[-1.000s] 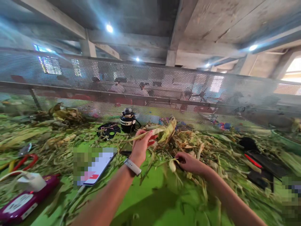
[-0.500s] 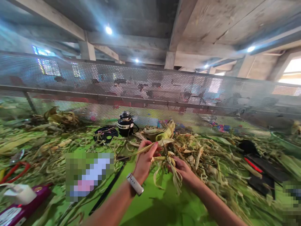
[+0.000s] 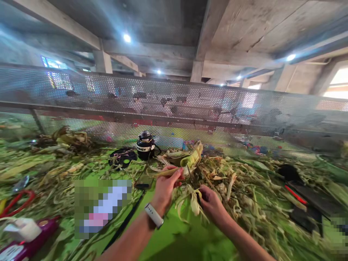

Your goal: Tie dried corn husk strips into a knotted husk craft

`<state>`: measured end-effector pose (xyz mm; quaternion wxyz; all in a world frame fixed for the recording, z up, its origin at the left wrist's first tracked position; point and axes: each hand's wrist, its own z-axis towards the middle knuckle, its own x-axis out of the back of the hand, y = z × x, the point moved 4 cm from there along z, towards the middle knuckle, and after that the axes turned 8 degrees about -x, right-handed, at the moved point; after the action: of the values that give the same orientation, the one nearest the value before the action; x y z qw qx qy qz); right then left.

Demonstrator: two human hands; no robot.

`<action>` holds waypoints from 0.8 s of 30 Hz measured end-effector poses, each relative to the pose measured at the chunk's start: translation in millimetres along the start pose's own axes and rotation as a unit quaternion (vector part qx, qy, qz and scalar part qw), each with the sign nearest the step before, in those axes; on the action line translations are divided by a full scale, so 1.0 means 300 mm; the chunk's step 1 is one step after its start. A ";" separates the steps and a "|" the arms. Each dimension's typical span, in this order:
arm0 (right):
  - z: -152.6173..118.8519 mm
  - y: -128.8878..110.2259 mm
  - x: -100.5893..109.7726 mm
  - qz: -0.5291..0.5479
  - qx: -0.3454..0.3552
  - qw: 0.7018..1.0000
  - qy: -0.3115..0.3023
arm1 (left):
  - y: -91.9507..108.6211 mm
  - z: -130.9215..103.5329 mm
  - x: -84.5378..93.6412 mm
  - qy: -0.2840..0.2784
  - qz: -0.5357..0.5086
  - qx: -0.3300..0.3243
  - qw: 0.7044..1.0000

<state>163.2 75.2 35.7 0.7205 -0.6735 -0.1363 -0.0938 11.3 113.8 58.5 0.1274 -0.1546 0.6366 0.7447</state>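
My left hand (image 3: 166, 186) is closed in a pinch on a pale yellow corn husk strip (image 3: 161, 173), which sticks out to the left of the fingers. To the right and slightly lower, my right hand (image 3: 212, 202) has its fingers curled closed at the edge of a bundle of dry corn husks (image 3: 194, 203). Loose strips dangle from that bundle over the green tabletop (image 3: 174, 235). Something dark and thin shows by the right fingertips, too small to name. Just beyond the hands lies a larger rolled yellow-green husk (image 3: 192, 161).
Husk scraps cover both sides. A black jug (image 3: 145, 146) stands at the back before a perforated metal screen (image 3: 174, 98). Red-handled scissors (image 3: 20, 203) and a purple power strip (image 3: 40, 232) lie left, a black strap-like object (image 3: 125, 223) nearer. Dark items (image 3: 304, 195) are right.
My right hand has moved slightly down, and the husk bundle hangs a little lower, farther from my left hand. The left hand keeps its pinch on the strip.
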 end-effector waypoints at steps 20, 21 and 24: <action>-0.001 -0.019 0.037 -0.061 -0.058 0.986 -0.142 | 0.051 0.040 0.067 -0.319 0.248 0.115 0.908; -0.001 -0.023 0.041 -0.055 -0.062 0.988 -0.133 | 0.060 0.041 0.071 -0.329 0.261 0.112 0.901; 0.006 -0.036 0.064 -0.027 -0.066 0.992 -0.108 | 0.079 0.047 0.083 -0.349 0.277 0.106 0.889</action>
<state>177.8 77.0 52.1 0.6526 -0.7218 -0.2250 -0.0489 -21.7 123.8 72.2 0.1452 0.3125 0.6429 0.6841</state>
